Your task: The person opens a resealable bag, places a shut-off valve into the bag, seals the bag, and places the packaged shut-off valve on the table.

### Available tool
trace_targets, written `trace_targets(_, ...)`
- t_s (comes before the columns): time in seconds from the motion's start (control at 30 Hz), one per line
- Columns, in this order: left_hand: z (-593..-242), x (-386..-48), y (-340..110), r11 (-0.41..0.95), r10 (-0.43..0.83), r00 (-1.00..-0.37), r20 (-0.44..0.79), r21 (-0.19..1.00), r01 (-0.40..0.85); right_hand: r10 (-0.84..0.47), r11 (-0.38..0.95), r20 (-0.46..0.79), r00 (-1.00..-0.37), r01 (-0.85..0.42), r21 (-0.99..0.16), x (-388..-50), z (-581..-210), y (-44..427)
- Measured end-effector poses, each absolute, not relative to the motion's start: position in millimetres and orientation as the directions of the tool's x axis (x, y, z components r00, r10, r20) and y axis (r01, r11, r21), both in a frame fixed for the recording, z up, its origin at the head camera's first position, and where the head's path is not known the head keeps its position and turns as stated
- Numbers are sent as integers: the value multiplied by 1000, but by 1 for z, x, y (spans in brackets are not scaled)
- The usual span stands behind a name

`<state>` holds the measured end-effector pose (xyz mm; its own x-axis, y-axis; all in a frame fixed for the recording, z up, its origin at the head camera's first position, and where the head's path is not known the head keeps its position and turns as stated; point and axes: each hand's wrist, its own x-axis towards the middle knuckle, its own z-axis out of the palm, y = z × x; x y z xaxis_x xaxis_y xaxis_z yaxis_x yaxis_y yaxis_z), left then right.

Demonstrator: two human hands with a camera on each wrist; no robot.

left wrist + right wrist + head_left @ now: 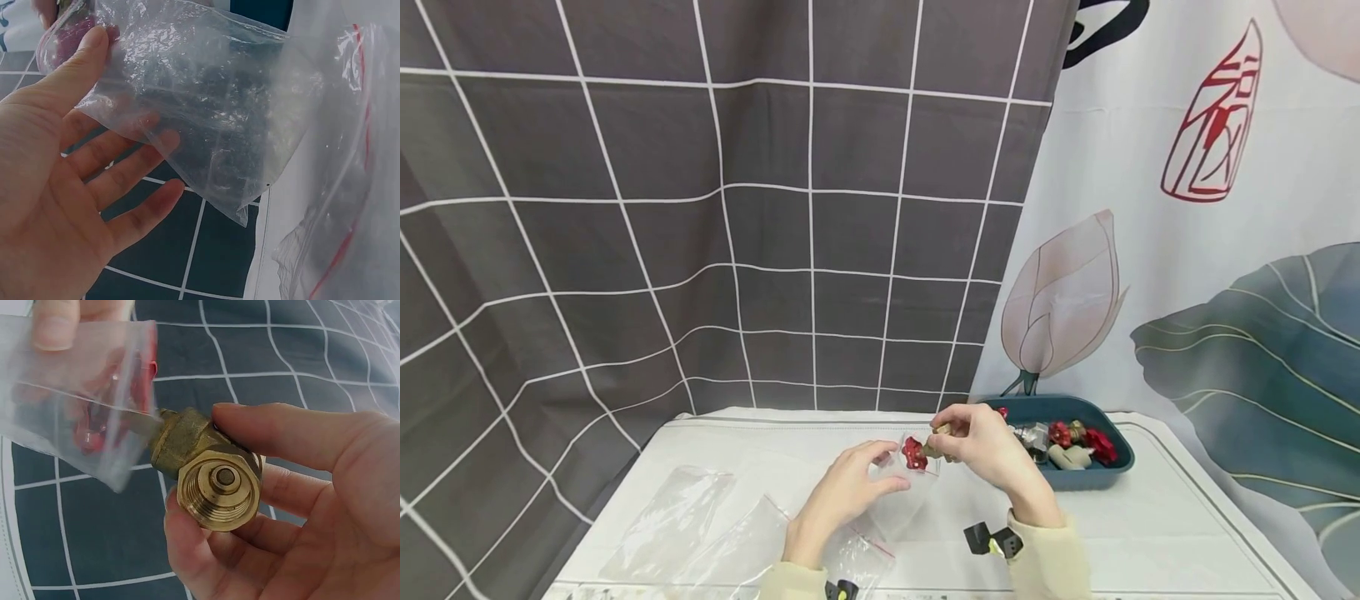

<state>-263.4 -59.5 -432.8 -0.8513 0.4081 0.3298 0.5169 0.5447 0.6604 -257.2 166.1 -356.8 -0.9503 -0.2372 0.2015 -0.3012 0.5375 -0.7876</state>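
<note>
My right hand (992, 447) grips a brass valve (209, 469) by its threaded body, thumb on one side and fingers on the other. The valve's red handle (914, 452) is inside the mouth of a clear zip bag (206, 94), while the brass body sticks out. My left hand (69, 162) holds that bag near its opening, the thumb in front and the other fingers spread behind the plastic. The bag hangs below the two hands, over the white table (955, 550).
More clear zip bags (670, 517) with red strips lie on the table's left side. At the back right stands a dark blue tray (1093, 477) with several red-handled brass valves (1067, 433) and other small parts. Behind the table hang a grey grid curtain (850, 233) and a printed one.
</note>
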Motion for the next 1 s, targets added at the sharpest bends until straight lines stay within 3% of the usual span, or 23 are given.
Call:
trace_targets(0.67,-436,-264,-51,505,438,-813,384,642,576,-240,626,240,-941,-339,-702,-261,-365,146)
trace_targets(1.0,-437,-260,-44,513,420,-829,368,657,552,-270,654,251,-930,-368,-661,-263,-373,137)
